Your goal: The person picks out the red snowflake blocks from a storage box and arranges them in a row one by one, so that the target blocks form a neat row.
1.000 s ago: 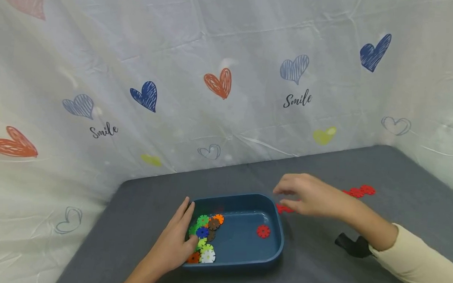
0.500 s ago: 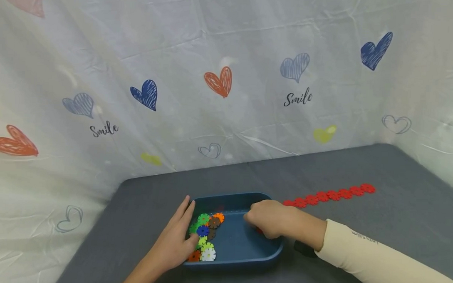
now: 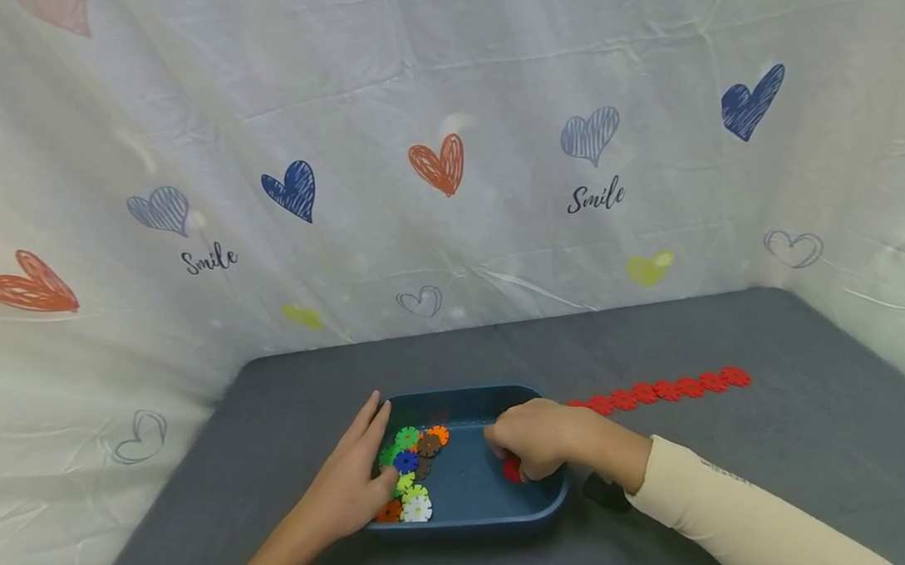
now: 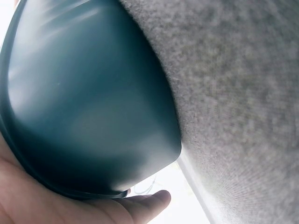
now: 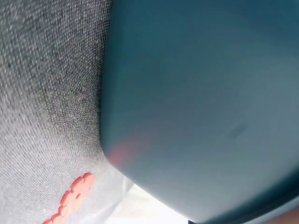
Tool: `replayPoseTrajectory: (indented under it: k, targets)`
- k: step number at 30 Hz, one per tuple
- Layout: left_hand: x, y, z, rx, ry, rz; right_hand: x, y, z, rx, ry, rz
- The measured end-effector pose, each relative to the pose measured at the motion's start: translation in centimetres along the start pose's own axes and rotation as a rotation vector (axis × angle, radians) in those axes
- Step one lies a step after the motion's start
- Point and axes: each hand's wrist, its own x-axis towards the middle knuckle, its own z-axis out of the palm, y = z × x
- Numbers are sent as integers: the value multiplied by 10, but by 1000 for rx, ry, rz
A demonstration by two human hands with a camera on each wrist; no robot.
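Note:
A blue plastic bin (image 3: 482, 516) stands on the grey table. My left hand (image 3: 344, 486) rests over its left rim, the fingers straight along the edge and the thumb inside. In the left wrist view, that hand lies on the rim above the bin's outer wall (image 4: 88, 93). My right hand (image 3: 533, 435) reaches into the bin's right end, fingers curled down on a red notched interlocking disc (image 3: 512, 470), which is partly covered. Close to the left thumb lie several mixed discs, among them a white one (image 3: 417, 508), a blue one (image 3: 405, 461) and a green one (image 3: 407, 437).
From the bin's far right corner, a row of red discs (image 3: 667, 391) runs across the table (image 3: 775, 460) to the right. A black object (image 3: 606, 492) shows partly below my right wrist. Behind the table hangs a white heart-printed curtain (image 3: 492, 234).
My right hand has moved from above the row of red discs down into the bin, onto the red disc, which has shifted slightly left. The left hand stays in place.

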Motion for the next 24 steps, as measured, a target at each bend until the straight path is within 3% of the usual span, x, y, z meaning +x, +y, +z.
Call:
replayPoseTrajectory:
  k: [7, 16, 19, 24]
  targets:
    - [-2, 2, 0, -11, -1, 13, 0, 6, 0, 124, 2, -40]
    - [-2, 1, 1, -22, -8, 15, 3, 19, 4, 414, 19, -228]
    - [-2, 0, 1, -14, 0, 12, 5, 21, 4, 532, 68, -255]
    - [-2, -1, 1, -4, 8, 6, 6, 24, 5, 727, 207, -206]
